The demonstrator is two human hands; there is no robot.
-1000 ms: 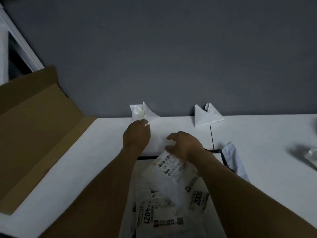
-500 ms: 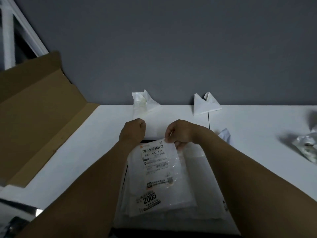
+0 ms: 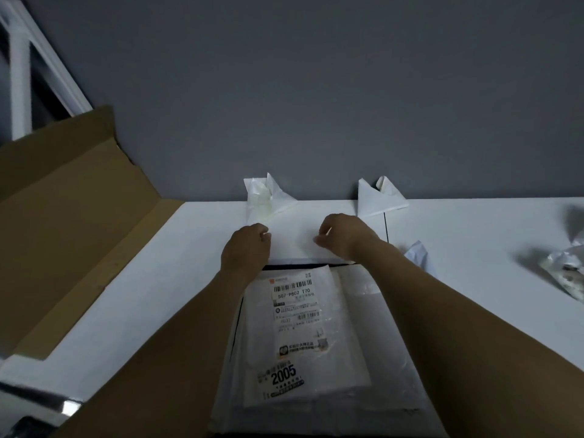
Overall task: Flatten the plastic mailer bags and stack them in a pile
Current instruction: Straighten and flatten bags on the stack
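White mailer (image 3: 294,327) lies released on the pile (image 3: 384,349); left hand (image 3: 248,248) and right hand (image 3: 344,238) curl empty past it.

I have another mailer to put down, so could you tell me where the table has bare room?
Two patches are bare: the table strip between the cardboard box and the left hand, and the stretch between the small white bag and the crumpled bag. The centre is crowded: the pile, the right hand, and the folded bags at the wall.
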